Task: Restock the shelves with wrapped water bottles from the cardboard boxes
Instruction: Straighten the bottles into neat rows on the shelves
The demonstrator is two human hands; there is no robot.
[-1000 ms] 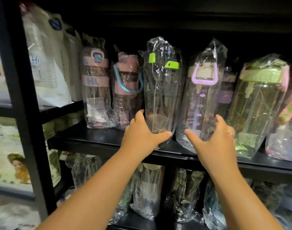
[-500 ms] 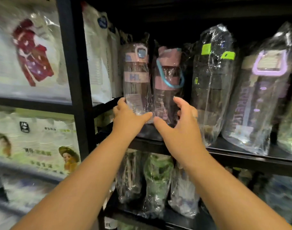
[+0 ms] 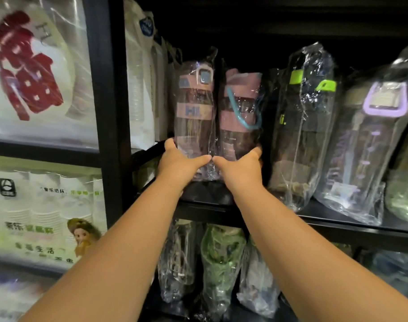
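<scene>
Shifted leftward, now clasping the wrapped pink Hi-banded bottle (image 3: 193, 108) with the left hand (image 3: 179, 165), its teal-strapped pink neighbour (image 3: 241, 117) with the right hand (image 3: 239, 169), likely straightening the row.

- Your left hand (image 3: 179, 160), just above the shelf (image 3: 337, 226) lip, is bare, with a broad back, short fingers and a stout thumb.
- Your right hand (image 3: 241, 169), also just above that lip, is bare too and has the same rounded build.
- Your forearms, below the lip, are uncovered down to the picture's bottom edge. They are smooth and widen from the wrist.
- Your nails are hidden.
</scene>
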